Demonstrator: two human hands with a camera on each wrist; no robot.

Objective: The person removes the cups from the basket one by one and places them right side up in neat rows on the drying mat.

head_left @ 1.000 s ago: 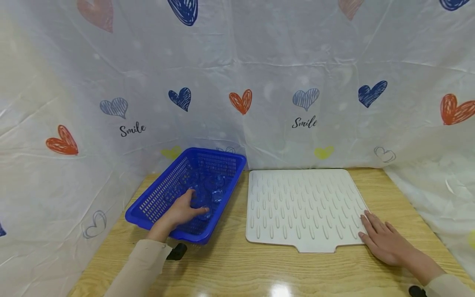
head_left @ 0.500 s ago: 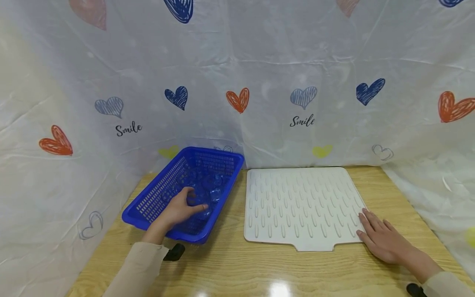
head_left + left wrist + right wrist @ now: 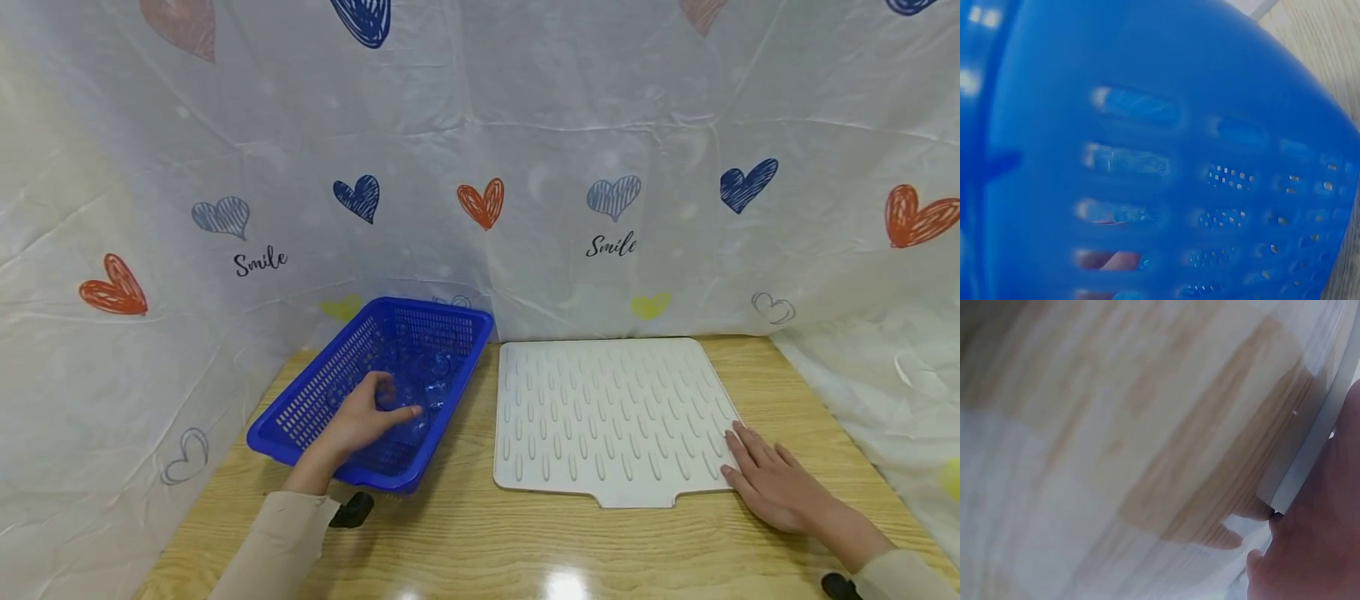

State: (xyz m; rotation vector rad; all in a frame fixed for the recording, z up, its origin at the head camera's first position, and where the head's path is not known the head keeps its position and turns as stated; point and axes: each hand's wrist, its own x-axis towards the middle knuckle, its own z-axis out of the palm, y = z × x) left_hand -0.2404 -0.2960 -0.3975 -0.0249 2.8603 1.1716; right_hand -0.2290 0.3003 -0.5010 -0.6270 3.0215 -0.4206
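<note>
A blue slotted basket (image 3: 474,354) stands at the left of the table and holds several clear, glass-like pieces (image 3: 437,392). My left hand (image 3: 362,423) reaches inside over its near wall, fingers and thumb curled in a C shape around one clear cup-like piece, whose outline is faint against the blue. In the left wrist view, the basket wall (image 3: 1054,175) fills most of the picture, with a bit of finger (image 3: 1121,261) showing through a slot. At the right, my right hand (image 3: 780,487) rests with extended fingers on the right edge of a white ridged mat (image 3: 637,492).
The wooden table (image 3: 480,550) runs under everything. A white curtain (image 3: 540,92) printed with hearts hangs close behind the basket and mat, and along both sides.
My left hand has risen slightly inside the basket, and its fingers have curled more, with the thumb moving closer to them. The right hand stays on the mat's edge.
</note>
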